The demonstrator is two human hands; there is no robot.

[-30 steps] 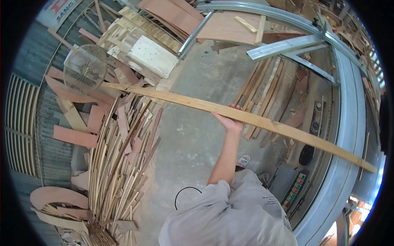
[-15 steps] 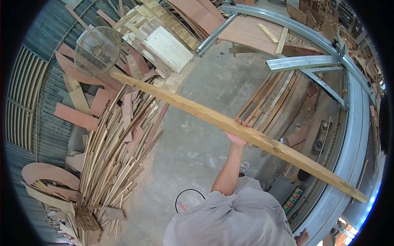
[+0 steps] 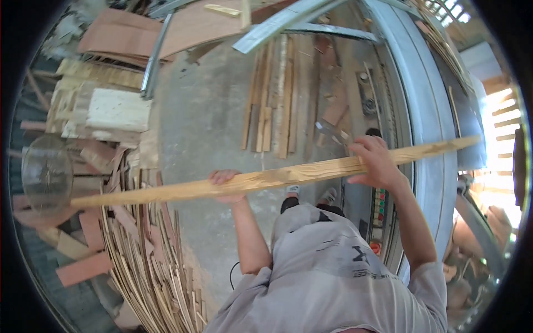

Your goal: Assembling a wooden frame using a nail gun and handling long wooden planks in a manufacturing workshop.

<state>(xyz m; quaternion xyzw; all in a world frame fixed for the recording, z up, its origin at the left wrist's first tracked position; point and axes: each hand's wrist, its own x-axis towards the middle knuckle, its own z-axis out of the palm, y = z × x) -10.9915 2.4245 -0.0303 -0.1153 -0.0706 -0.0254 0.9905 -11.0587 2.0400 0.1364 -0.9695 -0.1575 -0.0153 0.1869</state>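
Note:
A long, pale wooden board (image 3: 294, 173) stretches across in front of me, its right end a little higher in the picture than its left. My left hand (image 3: 226, 184) is closed around it left of the middle, fingertips curled over the far edge. Farther right, my right hand (image 3: 378, 164) lies over the board, with the fingers at the far edge and the thumb at the near one. The board's right end reaches over the grey machine table (image 3: 430, 111).
Long thin offcuts (image 3: 150, 272) heap up at the left near a round fan (image 3: 47, 175). Ahead, several wooden strips (image 3: 272, 100) lie on the floor under a metal fence (image 3: 288, 25). A panel of coloured buttons (image 3: 380, 208) sits by the machine on my right.
My view has swung to the right. My right hand has come up from the lower right onto the board, which now slants the other way in the picture.

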